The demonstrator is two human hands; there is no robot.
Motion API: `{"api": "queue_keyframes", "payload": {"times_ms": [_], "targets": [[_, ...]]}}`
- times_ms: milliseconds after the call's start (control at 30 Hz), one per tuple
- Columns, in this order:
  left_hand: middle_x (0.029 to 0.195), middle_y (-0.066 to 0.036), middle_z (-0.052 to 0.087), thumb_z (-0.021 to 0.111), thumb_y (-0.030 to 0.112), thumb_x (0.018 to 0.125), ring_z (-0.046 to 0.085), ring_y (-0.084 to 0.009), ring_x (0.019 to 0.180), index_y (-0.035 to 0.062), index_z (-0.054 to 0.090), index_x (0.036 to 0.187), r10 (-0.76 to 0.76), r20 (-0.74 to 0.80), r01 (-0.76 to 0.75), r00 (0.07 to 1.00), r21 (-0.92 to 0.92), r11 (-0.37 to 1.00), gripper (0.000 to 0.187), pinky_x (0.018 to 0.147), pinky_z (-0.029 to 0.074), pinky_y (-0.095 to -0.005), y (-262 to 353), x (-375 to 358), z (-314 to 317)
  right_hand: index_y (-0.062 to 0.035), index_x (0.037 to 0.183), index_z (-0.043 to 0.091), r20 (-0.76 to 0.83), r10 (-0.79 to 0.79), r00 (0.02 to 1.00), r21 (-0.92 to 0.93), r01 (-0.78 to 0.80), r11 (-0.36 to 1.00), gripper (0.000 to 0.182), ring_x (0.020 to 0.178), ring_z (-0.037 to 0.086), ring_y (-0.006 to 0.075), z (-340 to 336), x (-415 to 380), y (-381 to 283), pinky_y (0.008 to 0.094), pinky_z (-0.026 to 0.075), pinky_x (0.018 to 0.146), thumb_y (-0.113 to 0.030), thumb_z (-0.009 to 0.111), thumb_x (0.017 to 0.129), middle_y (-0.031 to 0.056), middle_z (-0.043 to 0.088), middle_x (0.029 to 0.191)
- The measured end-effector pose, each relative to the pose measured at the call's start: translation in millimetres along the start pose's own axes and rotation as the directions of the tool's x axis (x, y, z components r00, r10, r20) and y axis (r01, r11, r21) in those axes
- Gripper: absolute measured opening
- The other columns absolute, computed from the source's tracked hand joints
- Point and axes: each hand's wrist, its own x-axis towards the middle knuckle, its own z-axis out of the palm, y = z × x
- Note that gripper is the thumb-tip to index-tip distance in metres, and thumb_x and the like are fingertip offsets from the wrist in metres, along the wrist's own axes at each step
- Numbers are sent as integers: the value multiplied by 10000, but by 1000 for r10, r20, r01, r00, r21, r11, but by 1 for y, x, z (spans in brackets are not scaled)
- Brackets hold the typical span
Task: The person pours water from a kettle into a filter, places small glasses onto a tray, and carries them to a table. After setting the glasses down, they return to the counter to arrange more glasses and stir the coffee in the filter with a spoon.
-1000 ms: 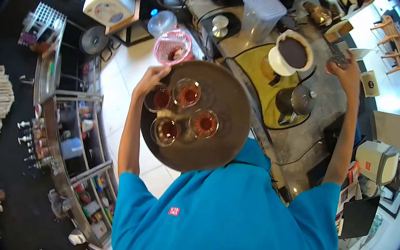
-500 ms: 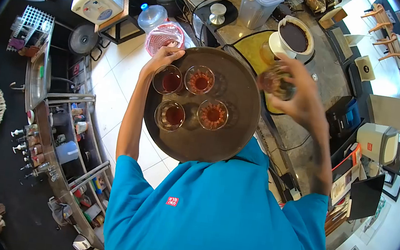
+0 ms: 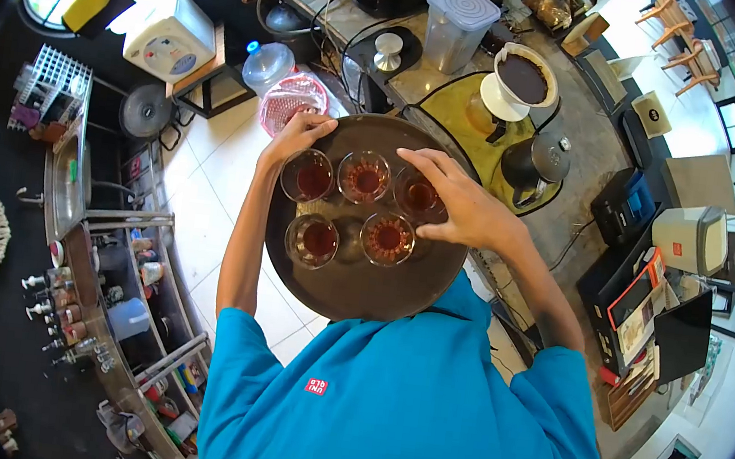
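My left hand [image 3: 301, 138] is closed on the far left rim of a round brown tray [image 3: 356, 292]. Several glasses of dark red drink stand on the tray, among them one at the left [image 3: 308, 177], one at the top middle [image 3: 363, 177] and two in the nearer row [image 3: 313, 240] [image 3: 387, 239]. At the tray's right side, my right hand [image 3: 457, 199] has its thumb and fingers around a further glass [image 3: 417, 193], which rests on the tray.
Beyond the tray, a counter holds a white dripper [image 3: 505, 98] with dark coffee grounds, a black kettle [image 3: 535, 164] on a yellow cloth [image 3: 450, 103], and a lidded plastic container [image 3: 456, 36]. A red basket [image 3: 294, 101] and water bottle [image 3: 268, 66] stand at the left.
My right hand has moved from beside the counter onto the tray's right side with the glass. The black kettle, hidden behind that hand before, now shows. The tray sits slightly lower in view.
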Motion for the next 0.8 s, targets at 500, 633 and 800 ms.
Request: {"api": "queue_keyframes", "payload": {"times_ms": [500,633,800], "targets": [[823,48,578,533,310,995,479,-55,786,-1,656,888,-191,219,150,957,192,970,351,701,410,-246,20,11,18,0,1443,369,-554,718,421,805,50,591,494,1351,368,212,163,-99,48,328,259,1116,-226,467,1015,109,406,1470],[978,-36,654,531,311,992,594,-114,887,-24,636,1078,-318,168,334,933,-80,939,361,836,473,-249,22,-14,29,9,1425,403,-558,743,370,819,98,566,470,1353,370,200,175,-121,45,317,258,1119,-216,460,1016,109,434,1455],[1221,-108,608,522,335,992,606,-176,1052,5,535,1273,-484,124,484,866,-452,749,434,951,478,-317,-39,-79,39,-7,1438,394,-633,710,309,758,57,650,472,1338,388,188,178,-154,31,310,274,1111,-208,463,1016,99,423,1470]]}}
